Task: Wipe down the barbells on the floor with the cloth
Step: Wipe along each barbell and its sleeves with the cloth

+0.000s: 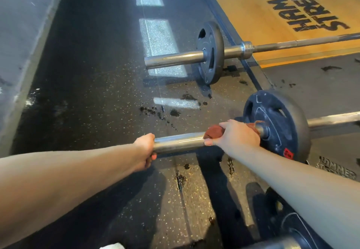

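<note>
Black speckled rubber floor [87, 93], gym setting, wooden platform [272, 15] up at 1 o'clock. The left hand [145, 149] curls round the bare end of the near barbell [179, 142], probably to stop it rolling. The right hand [237, 137] clamps the red cloth [214, 131] round the sleeve, right beside the plate [278, 124] at 3 o'clock. Count: one cloth, two barbells, one plate showing on each. The second barbell [175, 58] lies untouched at 12 o'clock.

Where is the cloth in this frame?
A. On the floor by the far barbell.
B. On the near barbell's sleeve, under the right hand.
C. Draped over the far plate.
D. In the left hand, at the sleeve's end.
B: the right hand holds the reddish cloth round the near barbell's sleeve close to its plate; the left hand grips the bare end.
</note>
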Demonstrator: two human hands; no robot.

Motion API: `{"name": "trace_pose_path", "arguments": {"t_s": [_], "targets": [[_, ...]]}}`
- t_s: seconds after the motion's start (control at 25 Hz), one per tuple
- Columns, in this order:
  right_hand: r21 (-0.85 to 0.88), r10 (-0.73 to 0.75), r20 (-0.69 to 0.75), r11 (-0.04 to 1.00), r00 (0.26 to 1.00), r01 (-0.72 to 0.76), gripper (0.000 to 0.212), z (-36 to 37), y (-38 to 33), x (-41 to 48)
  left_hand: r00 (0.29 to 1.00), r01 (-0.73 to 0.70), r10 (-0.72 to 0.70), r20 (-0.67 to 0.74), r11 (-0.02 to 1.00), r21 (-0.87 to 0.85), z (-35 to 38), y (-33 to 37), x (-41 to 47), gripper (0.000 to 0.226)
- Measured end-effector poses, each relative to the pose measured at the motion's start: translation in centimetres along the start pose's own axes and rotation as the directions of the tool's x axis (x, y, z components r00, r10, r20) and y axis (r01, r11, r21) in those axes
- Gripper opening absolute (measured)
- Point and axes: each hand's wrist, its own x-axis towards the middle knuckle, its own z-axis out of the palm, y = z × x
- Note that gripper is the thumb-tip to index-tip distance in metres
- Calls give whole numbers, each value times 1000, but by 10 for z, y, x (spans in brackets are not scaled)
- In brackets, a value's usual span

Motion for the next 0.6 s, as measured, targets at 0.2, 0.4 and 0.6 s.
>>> {"name": "trace_pose_path", "arguments": {"t_s": [0.2, 0.4, 0.6], "targets": [[15, 38, 70, 999, 997, -39, 84, 9, -13, -21, 991, 7, -8, 135, 1000, 11, -17, -7, -13, 65], [313, -73, -29, 947, 997, 78, 64, 57, -115, -68, 954, -125, 95, 284, 988, 89, -47, -10, -21, 47], [431, -166, -172, 874, 971, 225, 58, 66, -65, -51, 821, -566, 475, 316, 744, 355, -75, -8, -25, 33]]}}
